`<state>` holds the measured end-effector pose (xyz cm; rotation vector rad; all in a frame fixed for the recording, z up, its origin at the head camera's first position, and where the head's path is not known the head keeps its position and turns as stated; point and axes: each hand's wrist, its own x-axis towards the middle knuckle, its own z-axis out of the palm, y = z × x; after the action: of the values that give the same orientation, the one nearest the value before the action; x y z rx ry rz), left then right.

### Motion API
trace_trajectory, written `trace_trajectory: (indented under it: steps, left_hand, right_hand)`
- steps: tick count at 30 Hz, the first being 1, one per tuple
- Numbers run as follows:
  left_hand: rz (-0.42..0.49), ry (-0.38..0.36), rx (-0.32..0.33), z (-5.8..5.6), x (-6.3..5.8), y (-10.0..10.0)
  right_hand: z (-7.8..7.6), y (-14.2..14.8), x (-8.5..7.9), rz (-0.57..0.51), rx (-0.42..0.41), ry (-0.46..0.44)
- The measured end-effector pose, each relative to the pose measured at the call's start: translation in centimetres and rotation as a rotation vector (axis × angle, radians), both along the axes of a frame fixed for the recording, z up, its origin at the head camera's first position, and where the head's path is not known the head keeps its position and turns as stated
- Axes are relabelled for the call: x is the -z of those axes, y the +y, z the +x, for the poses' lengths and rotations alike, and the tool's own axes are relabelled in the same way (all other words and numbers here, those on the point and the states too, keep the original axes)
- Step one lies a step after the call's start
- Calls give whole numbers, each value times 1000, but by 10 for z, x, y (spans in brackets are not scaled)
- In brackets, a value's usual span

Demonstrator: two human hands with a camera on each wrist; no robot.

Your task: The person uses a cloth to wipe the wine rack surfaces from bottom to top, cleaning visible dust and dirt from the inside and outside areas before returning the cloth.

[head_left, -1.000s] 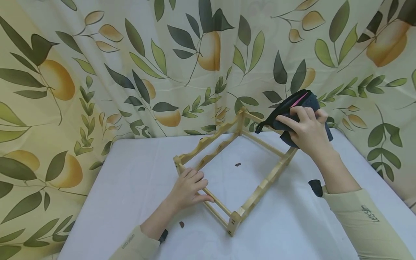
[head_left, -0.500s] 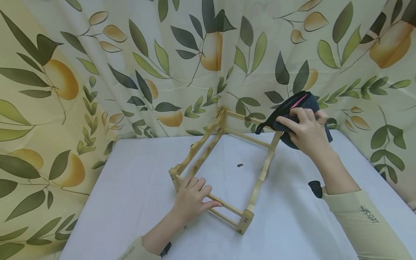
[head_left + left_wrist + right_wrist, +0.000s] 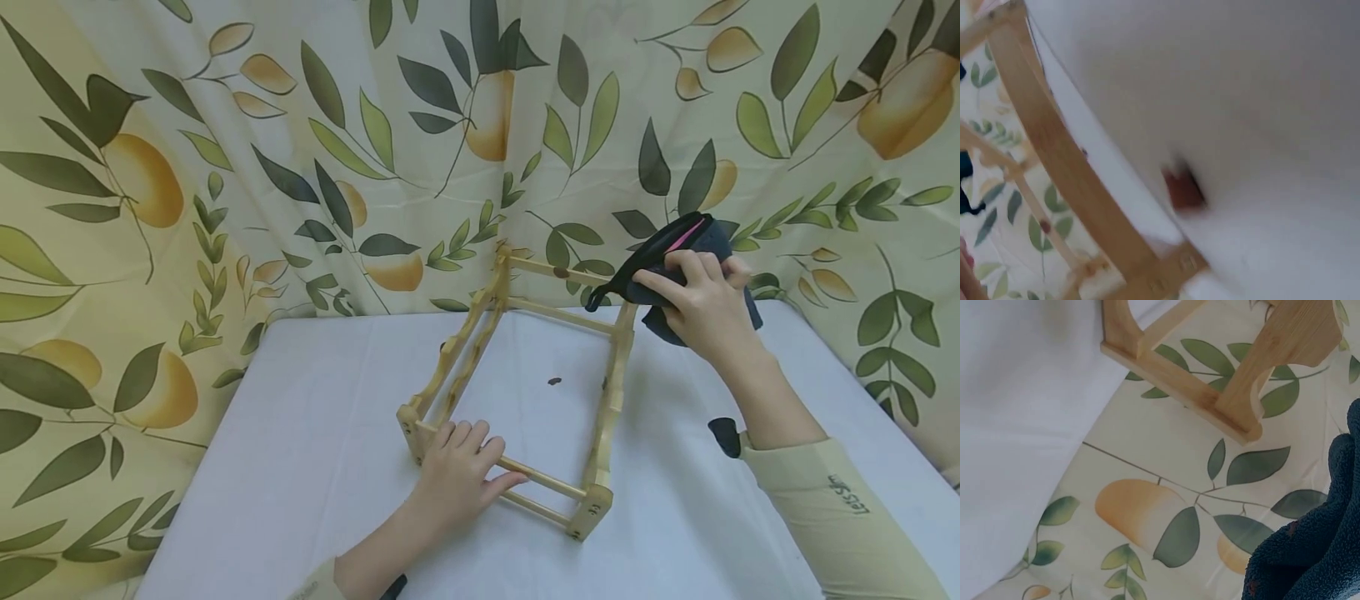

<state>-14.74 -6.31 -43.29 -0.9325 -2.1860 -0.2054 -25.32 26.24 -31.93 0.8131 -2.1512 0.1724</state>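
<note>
Here, right hand [image 3: 705,312] presses dark cloth [image 3: 678,242] on wooden rack [image 3: 611,392].

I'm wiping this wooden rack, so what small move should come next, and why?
Probably draw the dark cloth along the far top rail: the right hand presses it at the wooden rack's far corner while the left hand steadies the near rails.

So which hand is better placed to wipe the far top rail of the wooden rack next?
The right hand, probably. It already grips the dark cloth right at the far top corner of the wooden rack, while the left hand rests on the near rail, steadying the frame.
</note>
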Motion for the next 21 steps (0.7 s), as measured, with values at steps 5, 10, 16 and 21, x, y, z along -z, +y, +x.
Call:
trace_trajectory:
  steps: [5, 10, 16, 21]
  left_hand:
    - [-123, 127, 38, -14, -10, -24]
    - [-201, 237, 61, -35, -19, -60]
    - [-209, 286, 126, -54, -15, -90]
    - [-154, 347, 183, -55, -9, -90]
  right_hand:
    - [0, 1, 1, -1, -3, -3]
    - [-1, 0, 1, 6, -1, -9]
    - [-1, 0, 1, 6, 6, -9]
    - [-2, -1, 3, 1, 11, -15]
